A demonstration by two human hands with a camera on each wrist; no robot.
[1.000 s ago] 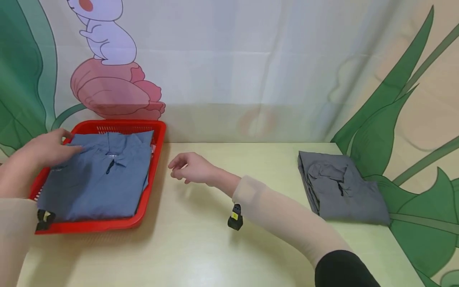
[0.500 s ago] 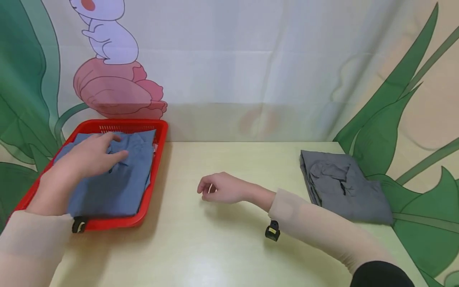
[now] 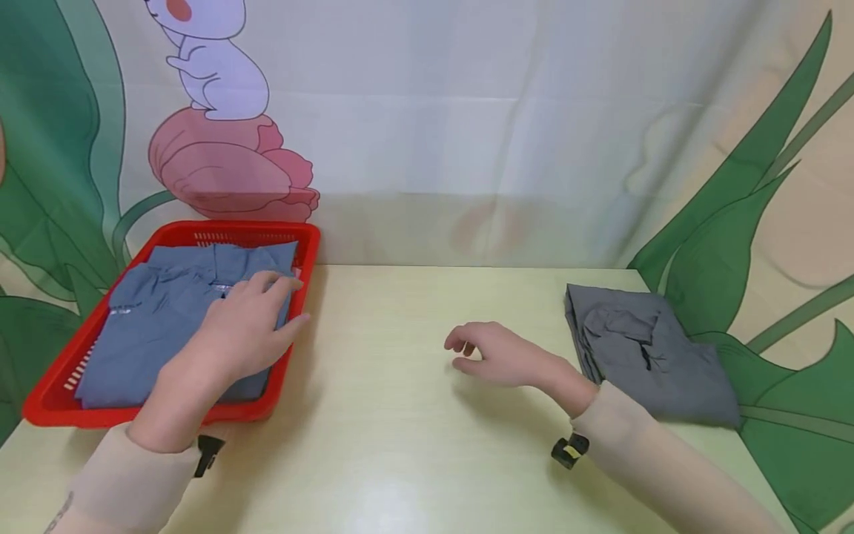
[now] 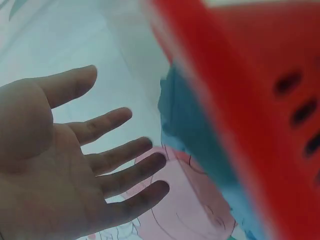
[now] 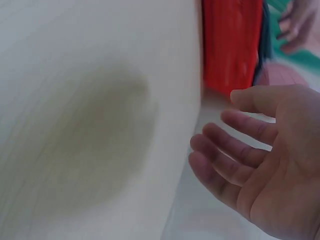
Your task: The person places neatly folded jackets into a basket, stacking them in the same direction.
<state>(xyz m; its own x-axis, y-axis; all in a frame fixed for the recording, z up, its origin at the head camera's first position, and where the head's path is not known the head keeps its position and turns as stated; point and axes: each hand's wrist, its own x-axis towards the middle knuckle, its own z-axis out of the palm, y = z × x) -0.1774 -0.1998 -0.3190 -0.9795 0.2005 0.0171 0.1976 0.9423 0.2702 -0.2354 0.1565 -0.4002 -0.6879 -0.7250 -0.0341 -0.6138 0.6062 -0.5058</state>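
A folded blue garment [image 3: 160, 319] with a collar lies in the red plastic basket [image 3: 50, 404] at the left of the table. My left hand [image 3: 243, 326] hovers over the basket's right side, fingers spread, holding nothing. In the left wrist view the palm of that hand [image 4: 60, 165] shows bare beside the red rim [image 4: 215, 110]. My right hand [image 3: 497, 354] is raised over the middle of the table with loosely bent fingers and nothing in them. To its right lies a folded grey garment [image 3: 647, 356] with a collar and a small black cord.
The pale tabletop [image 3: 387, 445] runs between the basket and the grey garment. Behind it hangs a light curtain [image 3: 414, 133] printed with a white animal, a pink shape and large green leaves. A small black device [image 3: 570, 450] sits at my right wrist.
My left hand has moved right, from the basket's left side across the blue garment to its right side. My right hand has drawn away from the basket toward the grey garment.
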